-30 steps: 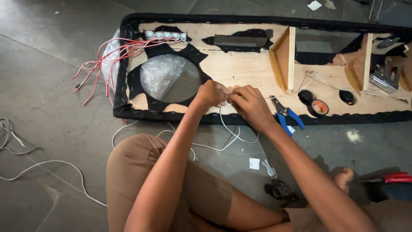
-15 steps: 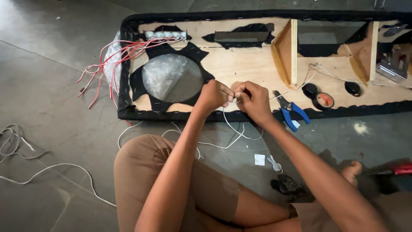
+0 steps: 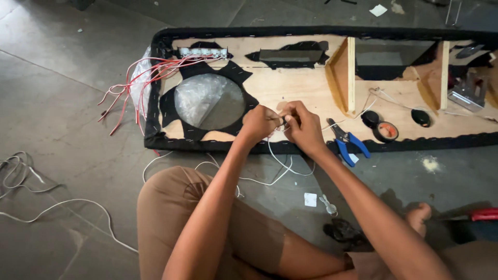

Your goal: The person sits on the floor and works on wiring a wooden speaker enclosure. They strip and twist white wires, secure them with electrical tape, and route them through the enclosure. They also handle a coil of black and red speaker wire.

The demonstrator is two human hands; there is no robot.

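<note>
- At frame centre, left hand [image 3: 261, 123] and right hand [image 3: 302, 126] pinch a white wire [image 3: 279, 162] between closed fingers, above a wooden panel [image 3: 290, 85].
- Grey tiled floor [image 3: 57, 103] beneath.
- Blue-handled pliers [image 3: 348, 144] and tape roll [image 3: 386, 131] lie right; red wires [image 3: 136, 83] upper left.

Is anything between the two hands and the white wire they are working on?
Nothing visible. The left hand and right hand meet over the front edge of the wooden panel and both already pinch the white wire, which hangs below them to the floor. The blue-handled pliers lie to the right, apart.
</note>
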